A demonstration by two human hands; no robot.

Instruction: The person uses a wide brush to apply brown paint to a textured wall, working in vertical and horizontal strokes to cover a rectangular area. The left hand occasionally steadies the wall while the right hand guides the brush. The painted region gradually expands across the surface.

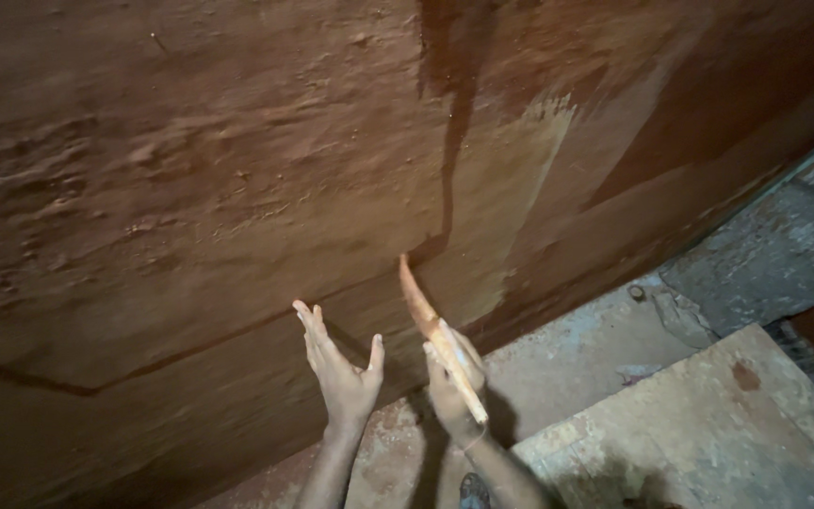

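While my right hand [452, 385] grips the tapered clay-smeared wooden smoothing tool [437, 335], its tip touches the reddish-brown mud-plastered wall [190, 188]. My left hand [339, 369] hovers beside it, fingers spread and empty. I judge the wall mostly coated, though a pale streak [520, 188] remains toward its right edge.

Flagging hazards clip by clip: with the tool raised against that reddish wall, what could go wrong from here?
1. The right hand grips the mud-coated tool near its lower end only; its tip touches the wall, so it might slip or gouge the smooth, wet-looking surface.
2. The open left hand is close to the tool's tip and could be struck.
3. The rough slab by the person's arms could cause a stumble.
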